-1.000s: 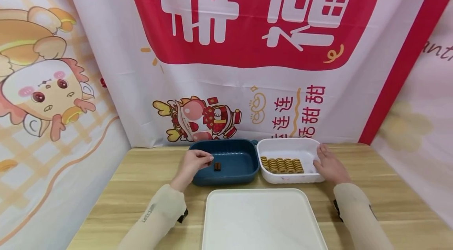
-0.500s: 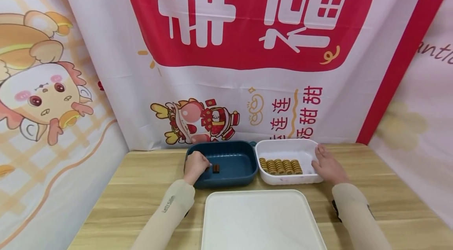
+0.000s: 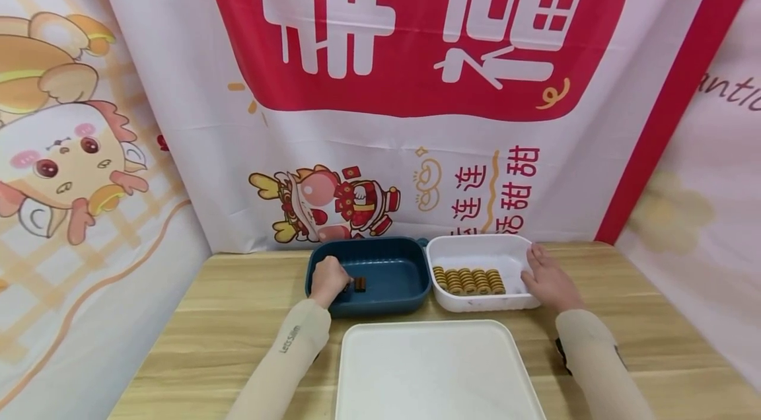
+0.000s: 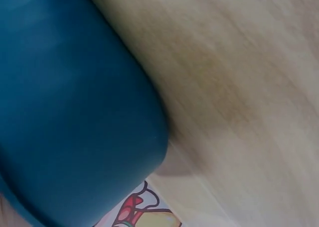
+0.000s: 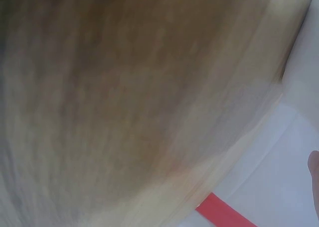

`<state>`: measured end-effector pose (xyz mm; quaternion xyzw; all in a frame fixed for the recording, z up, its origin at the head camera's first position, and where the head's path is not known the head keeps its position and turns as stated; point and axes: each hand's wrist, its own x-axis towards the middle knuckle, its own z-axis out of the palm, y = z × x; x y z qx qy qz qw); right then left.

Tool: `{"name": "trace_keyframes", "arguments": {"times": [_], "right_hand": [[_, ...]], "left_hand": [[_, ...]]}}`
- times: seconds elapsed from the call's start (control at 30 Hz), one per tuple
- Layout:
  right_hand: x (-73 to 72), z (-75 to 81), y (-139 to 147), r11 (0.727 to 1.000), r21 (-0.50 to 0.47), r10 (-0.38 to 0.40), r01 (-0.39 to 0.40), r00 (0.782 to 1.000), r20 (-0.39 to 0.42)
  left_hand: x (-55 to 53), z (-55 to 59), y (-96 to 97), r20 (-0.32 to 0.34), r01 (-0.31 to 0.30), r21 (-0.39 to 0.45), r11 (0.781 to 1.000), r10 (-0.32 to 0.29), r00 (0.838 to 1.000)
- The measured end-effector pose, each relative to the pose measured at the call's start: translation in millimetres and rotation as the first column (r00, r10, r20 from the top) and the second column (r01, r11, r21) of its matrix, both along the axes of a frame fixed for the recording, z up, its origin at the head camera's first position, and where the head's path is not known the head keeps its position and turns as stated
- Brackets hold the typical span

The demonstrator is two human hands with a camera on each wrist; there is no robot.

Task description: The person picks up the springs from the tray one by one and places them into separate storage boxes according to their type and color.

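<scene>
My left hand [image 3: 328, 280] reaches over the left end of a dark blue basin [image 3: 392, 301]. Its fingertips pinch a small dark brown piece [image 3: 346, 288], mostly hidden by the hand. Right beside them on the basin floor lies another small brown block [image 3: 360, 284]. My right hand [image 3: 553, 282] rests at the right end of a white basin [image 3: 484, 304], thumb on the inner side and fingers extended along the rim. Several rows of stacked round yellow-brown biscuits [image 3: 468, 281] fill the front left of that basin. In the left wrist view, the blue basin's outer wall [image 4: 75, 107] hides the fingers.
In front of the two basins lies a large cream tray [image 3: 436, 367] on the wood-grain table [image 3: 178, 341]. A printed white and red cloth [image 3: 380, 129] hangs right behind the basins. Another printed cloth [image 3: 101, 261] hangs along the left side.
My left hand has turned and lowered into the blue basin, bringing the dark piece down close to the brown block. The right hand stays at the white basin; the head view shifts slightly.
</scene>
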<state>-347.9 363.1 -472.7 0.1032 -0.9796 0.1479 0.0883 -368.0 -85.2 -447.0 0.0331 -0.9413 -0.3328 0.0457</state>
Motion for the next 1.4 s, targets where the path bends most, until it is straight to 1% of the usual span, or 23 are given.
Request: {"name": "trace_keyframes", "arguments": {"times": [0.27,0.5,0.67,0.77,0.87,1.03,1.13,1.27,1.4], "right_hand": [[0.9,-1.5,-5,1.0,0.003,0.005,-0.005,1.0,-0.015],[1.3,0.4,-10,1.0,0.002,0.014,-0.014,1.0,-0.018],[-0.7,0.2,-11,1.0,0.0,0.007,-0.007,1.0,0.005],[-2.1,-0.1,-10,1.0,0.004,0.006,-0.006,1.0,0.012],[-3.2,-0.5,-9,1.0,0.003,0.005,-0.005,1.0,0.017],[-4.4,-1.8,-8,1.0,-0.004,0.001,-0.001,1.0,0.021],[-4.6,-1.6,-6,1.0,-0.008,-0.005,0.005,1.0,0.026],[-3.2,-0.5,-5,1.0,-0.006,0.0,0.0,1.0,0.007],[-0.3,-0.4,-5,1.0,0.005,0.007,-0.007,1.0,-0.008]], "left_hand": [[-2.0,-8.1,-6.1,0.007,-0.029,-0.015,0.999,0.029,1.0],[-3.0,-9.6,-6.9,0.012,-0.038,0.0,0.999,0.038,0.999],[-2.9,-10.3,-6.9,0.024,-0.042,0.038,0.998,0.041,0.999],[-3.1,-10.1,-6.8,0.026,-0.047,0.045,0.998,0.045,0.999],[-3.1,-8.2,-6.8,0.024,-0.046,0.047,0.998,0.045,0.999],[-3.0,-3.2,-9.2,0.008,-0.022,0.054,0.998,0.021,1.0],[-1.8,1.3,-10.4,-0.013,-0.007,0.053,0.999,0.008,1.0],[1.0,7.6,-10.8,-0.057,0.017,0.057,0.998,-0.013,0.998],[4.7,9.8,-10.5,-0.099,0.05,0.066,0.997,-0.043,0.994]]}}
